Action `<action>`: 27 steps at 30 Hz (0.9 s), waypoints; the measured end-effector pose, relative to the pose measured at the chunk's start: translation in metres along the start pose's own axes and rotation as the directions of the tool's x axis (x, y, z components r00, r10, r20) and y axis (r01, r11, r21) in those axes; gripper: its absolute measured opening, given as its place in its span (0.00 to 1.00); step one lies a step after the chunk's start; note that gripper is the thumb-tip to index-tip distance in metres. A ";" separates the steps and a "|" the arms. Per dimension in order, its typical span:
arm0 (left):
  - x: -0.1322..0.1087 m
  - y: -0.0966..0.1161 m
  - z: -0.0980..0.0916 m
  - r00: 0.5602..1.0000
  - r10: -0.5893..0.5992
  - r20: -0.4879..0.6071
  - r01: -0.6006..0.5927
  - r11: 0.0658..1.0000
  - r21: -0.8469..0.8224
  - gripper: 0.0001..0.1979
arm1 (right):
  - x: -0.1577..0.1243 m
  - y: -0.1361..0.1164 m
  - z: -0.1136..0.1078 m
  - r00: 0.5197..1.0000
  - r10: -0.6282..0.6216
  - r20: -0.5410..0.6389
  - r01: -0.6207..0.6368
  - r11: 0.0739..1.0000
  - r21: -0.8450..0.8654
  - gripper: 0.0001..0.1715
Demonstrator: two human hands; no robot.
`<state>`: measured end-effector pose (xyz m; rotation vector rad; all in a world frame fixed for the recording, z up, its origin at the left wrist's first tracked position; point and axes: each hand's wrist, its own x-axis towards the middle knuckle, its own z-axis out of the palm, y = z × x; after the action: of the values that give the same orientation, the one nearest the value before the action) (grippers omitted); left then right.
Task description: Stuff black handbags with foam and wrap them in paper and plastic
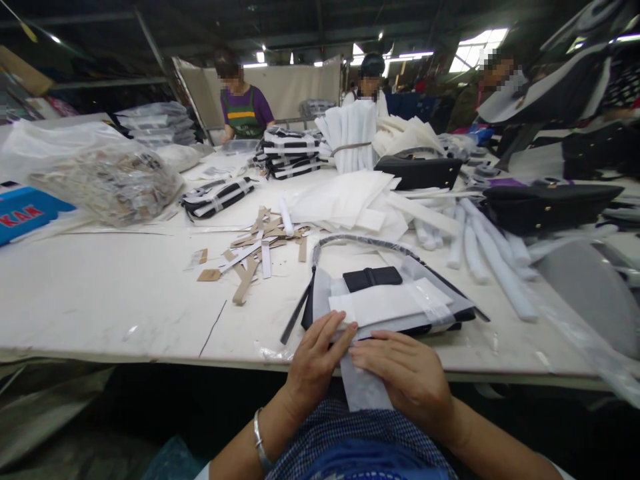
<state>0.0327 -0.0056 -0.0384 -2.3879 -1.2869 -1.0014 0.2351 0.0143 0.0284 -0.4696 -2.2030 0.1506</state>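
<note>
A black handbag [317,293] with a wrapped handle [360,239] lies on the table in front of me, partly covered in pale wrapping. On it rest a white foam sheet [385,303] and a small black strapped piece [373,278]. Clear tape [431,301] crosses the sheet's right end. My left hand [317,353] lies with fingers outstretched against the sheet's lower left corner, its thumb apart. My right hand [407,373] has its fingers laid flat over a thin white strip [367,387], which hangs past the table edge between both hands. Its thumb is hidden.
Cardboard and paper strips [255,247] lie scattered left of the bag. Behind are stacked white sheets [350,197], white rolls [500,267] and wrapped black bags [290,150]. A plastic sack [120,180] stands left. Other people [245,107] are across the table.
</note>
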 end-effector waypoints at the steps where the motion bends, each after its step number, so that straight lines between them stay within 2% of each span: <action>1: -0.001 0.001 0.000 1.000 -0.018 -0.019 0.018 1.000 -0.002 0.20 | 0.004 0.003 0.000 1.000 -0.002 -0.001 0.002 1.000 -0.016 0.15; 4: -0.004 0.004 0.003 0.995 -0.031 -0.098 0.030 0.999 -0.014 0.14 | 0.015 0.013 0.004 1.000 0.007 0.005 -0.007 0.998 -0.056 0.18; 7: -0.008 0.004 0.006 0.986 -0.039 -0.161 0.032 0.998 -0.046 0.12 | 0.025 0.025 0.010 0.997 0.071 0.001 -0.071 0.995 -0.071 0.19; 10: -0.009 0.002 0.006 0.986 -0.055 -0.155 0.040 0.995 -0.096 0.13 | 0.032 0.036 0.018 0.984 0.179 0.002 -0.178 0.980 -0.086 0.17; 14: -0.009 0.004 0.000 0.987 -0.083 -0.137 0.058 0.982 -0.178 0.17 | 0.037 0.047 0.029 0.944 0.324 0.057 -0.312 0.938 -0.150 0.11; 17: -0.008 0.009 -0.007 0.986 -0.131 -0.102 0.108 0.973 -0.205 0.20 | 0.039 0.051 0.033 0.883 0.448 0.138 -0.413 0.883 -0.223 0.05; 20: -0.004 0.014 -0.011 0.975 -0.209 -0.070 0.190 0.958 -0.213 0.17 | 0.044 0.052 0.033 0.797 0.557 0.234 -0.472 0.816 -0.332 0.07; 23: 0.003 0.018 -0.012 0.951 -0.295 -0.088 0.274 0.941 -0.200 0.13 | 0.051 0.055 0.032 0.734 0.586 0.343 -0.452 0.798 -0.398 0.10; 27: 0.016 0.020 -0.008 0.904 -0.414 -0.111 0.394 0.904 -0.167 0.17 | 0.063 0.065 0.032 0.673 0.600 0.432 -0.475 0.798 -0.370 0.10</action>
<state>0.0511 -0.0116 -0.0198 -2.1341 -1.7530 -1.3933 0.1932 0.0999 0.0369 -1.3672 -2.5613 0.3911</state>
